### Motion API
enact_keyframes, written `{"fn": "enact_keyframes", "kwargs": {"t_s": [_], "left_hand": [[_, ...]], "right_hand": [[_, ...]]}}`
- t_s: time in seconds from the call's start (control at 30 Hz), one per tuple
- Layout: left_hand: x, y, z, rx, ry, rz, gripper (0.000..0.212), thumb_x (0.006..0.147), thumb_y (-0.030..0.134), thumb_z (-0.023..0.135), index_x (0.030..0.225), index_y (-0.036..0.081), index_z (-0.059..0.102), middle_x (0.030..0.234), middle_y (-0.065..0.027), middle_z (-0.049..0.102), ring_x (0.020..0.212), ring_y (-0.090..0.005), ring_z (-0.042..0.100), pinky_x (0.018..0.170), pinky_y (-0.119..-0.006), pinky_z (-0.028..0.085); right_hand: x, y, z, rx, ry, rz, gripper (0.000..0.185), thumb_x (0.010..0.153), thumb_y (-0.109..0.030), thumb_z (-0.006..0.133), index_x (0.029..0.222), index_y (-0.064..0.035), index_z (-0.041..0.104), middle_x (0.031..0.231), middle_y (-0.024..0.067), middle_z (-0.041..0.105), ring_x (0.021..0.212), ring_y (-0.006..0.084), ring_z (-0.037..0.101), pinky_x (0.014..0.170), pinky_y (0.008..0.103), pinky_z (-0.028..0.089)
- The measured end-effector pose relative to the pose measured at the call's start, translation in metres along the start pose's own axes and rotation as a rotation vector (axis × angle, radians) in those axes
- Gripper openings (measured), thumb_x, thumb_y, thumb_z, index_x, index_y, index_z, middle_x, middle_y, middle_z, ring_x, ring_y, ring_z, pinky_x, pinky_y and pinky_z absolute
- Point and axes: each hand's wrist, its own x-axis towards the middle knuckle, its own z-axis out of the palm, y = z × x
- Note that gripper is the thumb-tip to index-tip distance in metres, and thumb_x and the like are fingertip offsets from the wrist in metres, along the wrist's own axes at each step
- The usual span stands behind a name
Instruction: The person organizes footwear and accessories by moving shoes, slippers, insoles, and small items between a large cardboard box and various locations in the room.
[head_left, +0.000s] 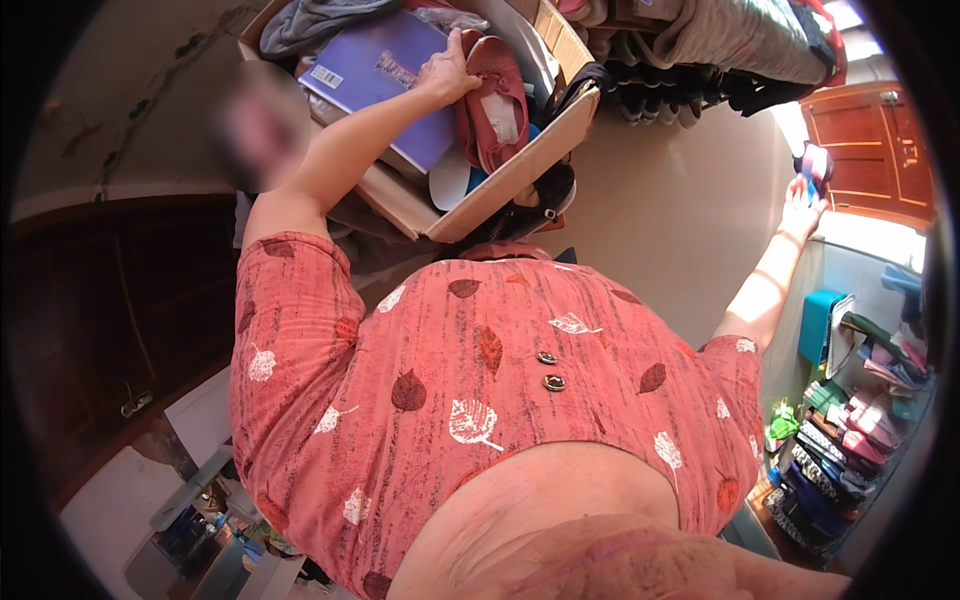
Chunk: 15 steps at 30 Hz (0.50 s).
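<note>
My left hand (448, 71) reaches into an open cardboard box (517, 180) and grips the edge of a pink shoe (501, 97) with a bow on it. The shoe's pale insole faces up, and a second pink rim shows behind it. Beside the hand, a purple book or folder (375, 64) bearing writing and a barcode label lies in the box. Out to the far right, my right hand (806, 206) holds up a small dark item with pink and blue parts (814, 165), perhaps a shoe; glare hides its detail.
Grey cloth (319, 22) fills the box's far left corner. Behind the box, garments (735, 37) hang above a row of shoes (664, 109). Wooden doors (866, 150) stand at right, near shelves of folded clothes (825, 465). A dark wooden cabinet (112, 300) is at left.
</note>
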Motion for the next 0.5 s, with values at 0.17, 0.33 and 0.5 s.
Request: {"fn": "enact_keyframes", "kwargs": {"t_s": [0.17, 0.33, 0.5], "left_hand": [[0.000, 0.001, -0.008, -0.401, 0.054, -0.086, 0.086, 0.069, 0.032, 0.077, 0.142, 0.007, 0.037, 0.114, -0.0209, 0.064, 0.095, -0.0323, 0.067, 0.079, -0.039, 0.055], [-0.021, 0.006, -0.086, -0.685, -0.066, 0.105, 0.026, 0.083, 0.020, 0.066, 0.102, 0.002, 0.066, 0.079, -0.0033, 0.065, 0.064, -0.0121, 0.058, 0.056, -0.026, 0.047], [-0.069, 0.015, -0.225, -1.088, 0.253, 0.192, 0.018, 0.086, 0.015, 0.066, 0.097, 0.001, 0.068, 0.084, -0.0032, 0.069, 0.065, -0.0103, 0.062, 0.056, -0.025, 0.050]], "right_hand": [[-0.099, 0.051, 0.153, -0.195, -0.543, 0.085, 0.034, 0.095, -0.022, 0.056, 0.123, -0.0029, 0.055, 0.103, 0.0161, 0.068, 0.085, 0.0212, 0.065, 0.075, 0.0316, 0.055], [-0.239, 0.075, 0.238, -0.537, -1.021, -0.009, 0.031, 0.097, -0.022, 0.058, 0.122, -0.0039, 0.059, 0.098, 0.0067, 0.069, 0.082, 0.0104, 0.064, 0.079, 0.0235, 0.051], [-0.277, 0.079, 0.280, -0.669, -1.393, -0.084, 0.033, 0.097, -0.026, 0.059, 0.122, -0.0042, 0.060, 0.095, 0.0036, 0.067, 0.085, 0.0088, 0.060, 0.081, 0.0232, 0.049]]}}
